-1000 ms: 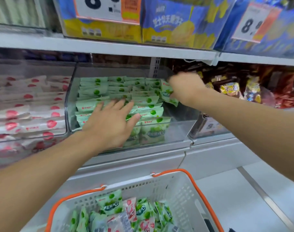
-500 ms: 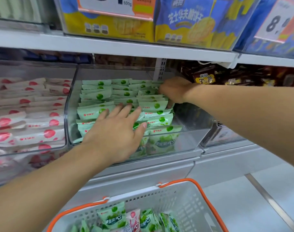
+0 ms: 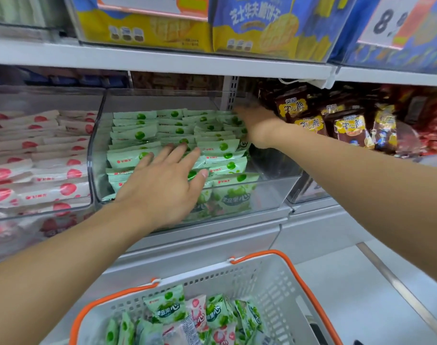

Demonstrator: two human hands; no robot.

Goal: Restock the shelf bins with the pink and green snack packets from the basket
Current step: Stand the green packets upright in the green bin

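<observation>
Nearest, bottom of view: white perforated basket [image 3: 269, 282] with orange rim and handles. It holds a loose heap of green snack packets [image 3: 166, 307] with a few pink snack packets [image 3: 197, 312] mixed in among them.

Above the basket: pale shelf front [image 3: 212, 240], then the clear shelf bins standing on it.

Left hand [image 3: 162, 188]: reaches in over the front wall of the middle clear bin [image 3: 274, 195]. Palm down, fingers straight and spread, lying flat on the near rows of green packets in the bin [image 3: 220, 148]. Nothing is gripped.

The middle bin is stocked with green packets in overlapping rows from front to back; the frontmost packets stand upright against the clear front wall.

Left bin [image 3: 38, 212]: clear, filled with stacked pink packets in rows [image 3: 51, 170]. No hand touches it.

Right hand [image 3: 257, 123]: farther in, at the back right corner of the middle bin, back of the hand toward the camera. Fingers point away and are blurred; cannot tell whether they hold a packet or how they lie. It sits just over the rear green rows.

Right of the middle bin: brown and yellow snack bags [image 3: 312, 120].

Farthest, upper shelf [image 3: 162, 61]: blue and yellow biscuit bags [image 3: 257, 26], and a price card [image 3: 386, 21] at upper right.
</observation>
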